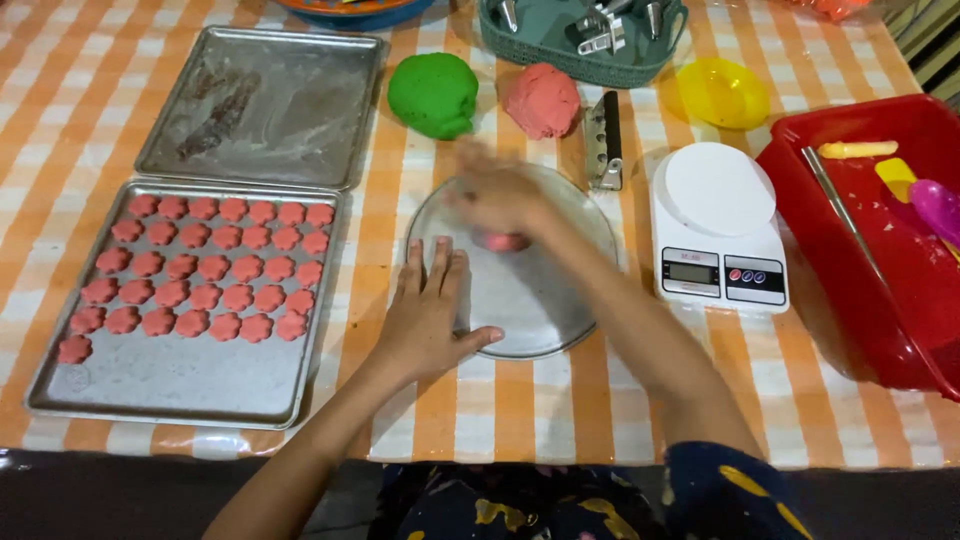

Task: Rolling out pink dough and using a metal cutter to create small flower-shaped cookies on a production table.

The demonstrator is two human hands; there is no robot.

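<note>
A small lump of pink dough (505, 241) lies on a round glass plate (540, 310), a little above the plate's middle. Only its lower edge shows, a soft, low, rounded shape; the rest is hidden under the blurred right hand (497, 197), which lies flat over it, palm down. The plate is clear and shallow, with a thin rim, and the striped cloth of the desk (520, 410) shows faintly through it. It lies flat near the middle of the desk. The left hand (430, 315) rests on the plate's left rim, fingers spread and pointing away from the person, thumb stretched along the near edge.
</note>
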